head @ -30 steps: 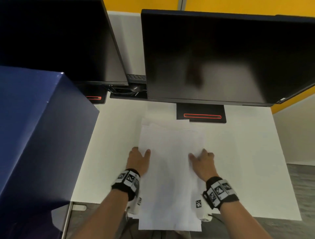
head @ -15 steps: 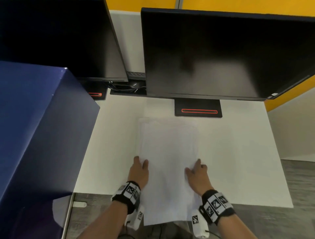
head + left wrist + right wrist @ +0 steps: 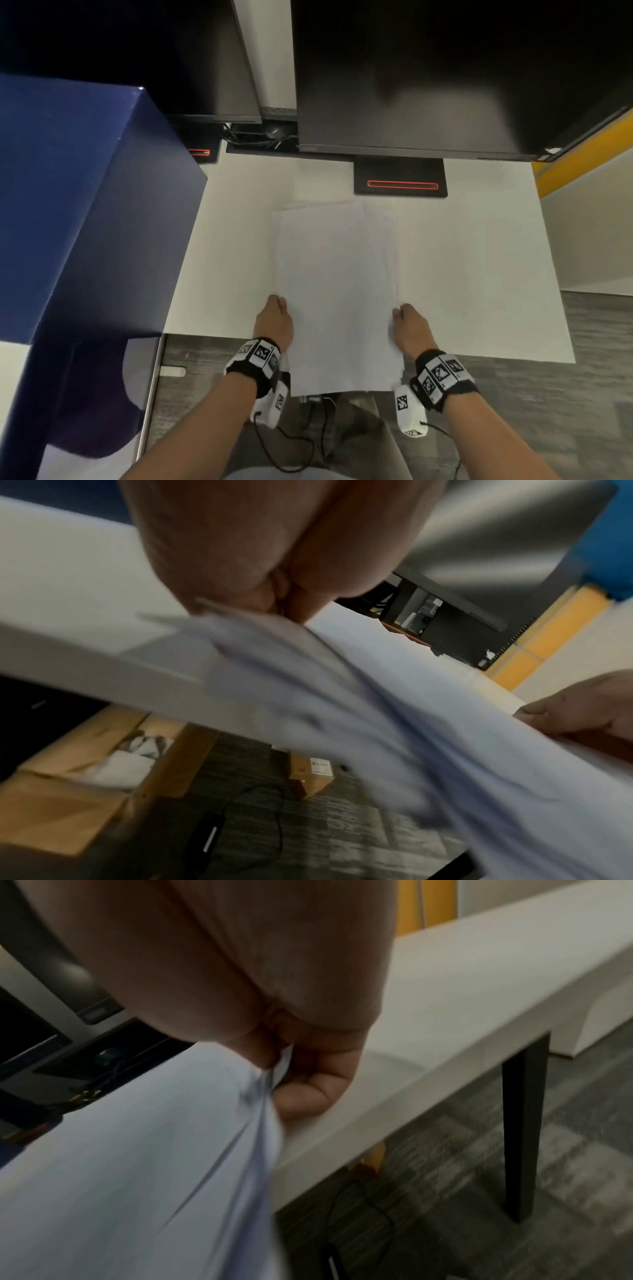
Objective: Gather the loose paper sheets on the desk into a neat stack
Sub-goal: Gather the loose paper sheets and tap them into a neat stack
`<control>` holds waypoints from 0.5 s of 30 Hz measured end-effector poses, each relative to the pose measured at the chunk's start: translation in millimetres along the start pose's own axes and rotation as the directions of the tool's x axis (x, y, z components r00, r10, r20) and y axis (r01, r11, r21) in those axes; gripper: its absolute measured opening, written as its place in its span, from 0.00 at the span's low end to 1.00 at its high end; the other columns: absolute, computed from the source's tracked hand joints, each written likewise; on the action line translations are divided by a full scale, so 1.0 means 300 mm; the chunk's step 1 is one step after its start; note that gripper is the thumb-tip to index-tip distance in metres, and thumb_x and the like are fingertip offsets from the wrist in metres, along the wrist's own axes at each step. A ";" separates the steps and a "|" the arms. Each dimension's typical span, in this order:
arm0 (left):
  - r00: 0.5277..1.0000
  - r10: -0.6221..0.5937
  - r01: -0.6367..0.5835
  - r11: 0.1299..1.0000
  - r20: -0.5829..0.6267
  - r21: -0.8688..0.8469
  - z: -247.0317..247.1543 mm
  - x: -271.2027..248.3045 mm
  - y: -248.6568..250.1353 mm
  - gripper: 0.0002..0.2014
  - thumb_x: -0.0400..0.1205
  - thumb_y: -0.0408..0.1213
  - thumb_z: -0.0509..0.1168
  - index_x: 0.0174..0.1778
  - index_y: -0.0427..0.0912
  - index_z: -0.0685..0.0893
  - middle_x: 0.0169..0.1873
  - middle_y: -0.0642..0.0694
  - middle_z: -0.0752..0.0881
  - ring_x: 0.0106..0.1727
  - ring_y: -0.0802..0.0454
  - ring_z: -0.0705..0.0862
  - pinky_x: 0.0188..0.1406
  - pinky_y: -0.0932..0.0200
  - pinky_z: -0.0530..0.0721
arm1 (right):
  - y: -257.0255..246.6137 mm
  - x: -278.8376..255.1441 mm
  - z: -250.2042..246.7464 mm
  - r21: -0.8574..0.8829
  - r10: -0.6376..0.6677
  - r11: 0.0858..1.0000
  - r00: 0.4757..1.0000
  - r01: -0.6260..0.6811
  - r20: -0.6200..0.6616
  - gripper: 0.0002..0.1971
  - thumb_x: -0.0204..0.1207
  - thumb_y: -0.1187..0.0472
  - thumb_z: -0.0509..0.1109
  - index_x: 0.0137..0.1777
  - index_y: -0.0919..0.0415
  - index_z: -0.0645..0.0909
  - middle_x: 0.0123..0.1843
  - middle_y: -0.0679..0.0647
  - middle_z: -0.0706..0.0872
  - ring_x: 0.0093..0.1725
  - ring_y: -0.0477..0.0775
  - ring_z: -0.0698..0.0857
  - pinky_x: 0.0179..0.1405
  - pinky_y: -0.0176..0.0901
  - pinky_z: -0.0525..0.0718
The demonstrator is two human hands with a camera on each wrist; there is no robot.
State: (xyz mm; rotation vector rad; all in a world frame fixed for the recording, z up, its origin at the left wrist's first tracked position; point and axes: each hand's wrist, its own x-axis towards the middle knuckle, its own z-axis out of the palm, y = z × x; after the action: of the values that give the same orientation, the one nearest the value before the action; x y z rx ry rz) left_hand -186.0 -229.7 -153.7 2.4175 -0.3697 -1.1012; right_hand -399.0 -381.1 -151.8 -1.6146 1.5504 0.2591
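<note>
My left hand holds the left side of the paper sheets. My fingers are curled under the edge and my thumb sits on top, so I am pinching the pile. My right hand does the same on the right side (from my right wrist I can see my thumb bent against the folded paper edge). The sheets lie mostly on the white desk, in the middle, and the near end sticks out past the desk edge over the floor. The far corners do not line up yet; a few edges peek out. Behind the pile stands a black monitor on its base. A big blue box is on my left.
</note>
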 end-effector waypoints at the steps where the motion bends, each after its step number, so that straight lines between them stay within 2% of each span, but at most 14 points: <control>1: 1.000 -0.012 0.011 0.999 -0.021 -0.042 0.014 -0.012 0.008 0.19 0.91 0.46 0.45 0.65 0.36 0.74 0.57 0.32 0.85 0.49 0.39 0.83 0.49 0.56 0.75 | -0.002 -0.004 0.004 0.026 0.000 1.000 1.000 0.000 0.001 0.15 0.89 0.55 0.52 0.50 0.65 0.73 0.56 0.69 0.85 0.51 0.61 0.81 0.50 0.45 0.74; 4: 0.997 -0.007 -0.002 0.993 -0.073 -0.121 0.010 -0.025 0.002 0.22 0.90 0.50 0.48 0.71 0.39 0.73 0.63 0.35 0.83 0.61 0.36 0.83 0.58 0.52 0.77 | 0.000 -0.014 -0.027 -0.037 0.023 0.999 0.998 -0.021 0.057 0.26 0.86 0.42 0.51 0.55 0.65 0.79 0.53 0.60 0.84 0.55 0.63 0.84 0.53 0.47 0.75; 6: 0.988 0.031 -0.042 0.997 -0.148 -0.070 -0.029 0.002 -0.010 0.25 0.87 0.53 0.54 0.74 0.40 0.75 0.65 0.38 0.83 0.64 0.40 0.81 0.66 0.50 0.76 | 0.002 0.002 -0.067 -0.088 0.042 0.995 0.999 -0.041 0.006 0.30 0.83 0.38 0.52 0.54 0.65 0.81 0.50 0.59 0.86 0.53 0.63 0.85 0.53 0.49 0.78; 7: 0.981 0.045 -0.051 0.998 -0.187 -0.028 -0.048 0.032 -0.007 0.26 0.86 0.55 0.56 0.74 0.41 0.76 0.65 0.38 0.83 0.65 0.40 0.81 0.68 0.49 0.76 | -0.004 0.022 -0.084 -0.075 0.033 0.997 0.998 -0.037 -0.054 0.30 0.81 0.37 0.54 0.54 0.65 0.82 0.52 0.61 0.86 0.55 0.64 0.85 0.56 0.51 0.80; 8: 0.975 0.047 -0.050 0.999 -0.215 -0.005 -0.063 0.064 0.009 0.28 0.84 0.58 0.57 0.73 0.41 0.77 0.64 0.39 0.83 0.65 0.41 0.80 0.69 0.48 0.76 | -0.021 0.043 -0.101 -0.037 0.028 0.999 0.993 -0.032 -0.112 0.31 0.79 0.37 0.56 0.60 0.66 0.82 0.58 0.63 0.85 0.61 0.67 0.83 0.63 0.55 0.80; 10: 0.967 0.051 -0.044 0.999 -0.252 0.031 -0.068 0.137 0.079 0.32 0.82 0.62 0.57 0.72 0.41 0.76 0.64 0.39 0.82 0.67 0.40 0.78 0.69 0.47 0.75 | -0.094 0.092 -0.121 0.024 0.027 0.999 0.981 -0.023 -0.191 0.34 0.80 0.41 0.61 0.75 0.68 0.72 0.73 0.67 0.74 0.74 0.70 0.72 0.73 0.59 0.71; 11: 0.963 0.064 -0.047 0.996 -0.261 0.074 -0.057 0.173 0.127 0.33 0.82 0.63 0.56 0.73 0.40 0.75 0.65 0.38 0.81 0.67 0.39 0.77 0.68 0.46 0.74 | -0.145 0.121 -0.122 0.032 0.031 0.999 0.977 -0.024 -0.210 0.35 0.81 0.43 0.63 0.79 0.70 0.67 0.76 0.69 0.69 0.76 0.70 0.68 0.75 0.59 0.68; 13: 0.967 0.085 -0.044 0.984 -0.241 0.172 -0.020 0.232 0.232 0.33 0.84 0.61 0.53 0.75 0.37 0.72 0.68 0.35 0.77 0.69 0.37 0.75 0.68 0.45 0.73 | -0.247 0.176 -0.112 0.022 0.026 1.000 0.979 -0.022 -0.202 0.36 0.82 0.44 0.62 0.79 0.72 0.64 0.77 0.69 0.65 0.76 0.71 0.66 0.75 0.60 0.66; 15: 0.978 0.082 -0.037 0.973 -0.192 0.228 0.007 0.269 0.315 0.32 0.86 0.59 0.51 0.77 0.36 0.69 0.71 0.34 0.73 0.70 0.36 0.74 0.69 0.44 0.73 | -0.316 0.232 -0.092 0.007 -0.022 1.000 0.989 0.023 -0.148 0.34 0.82 0.44 0.61 0.77 0.71 0.67 0.75 0.69 0.66 0.75 0.71 0.67 0.76 0.60 0.68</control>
State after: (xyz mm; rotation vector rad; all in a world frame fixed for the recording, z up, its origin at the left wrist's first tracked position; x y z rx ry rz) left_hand -140.5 -345.4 -158.7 2.6654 -0.5198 -0.8174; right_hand -311.1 -463.2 -140.9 -1.6758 1.6406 0.1224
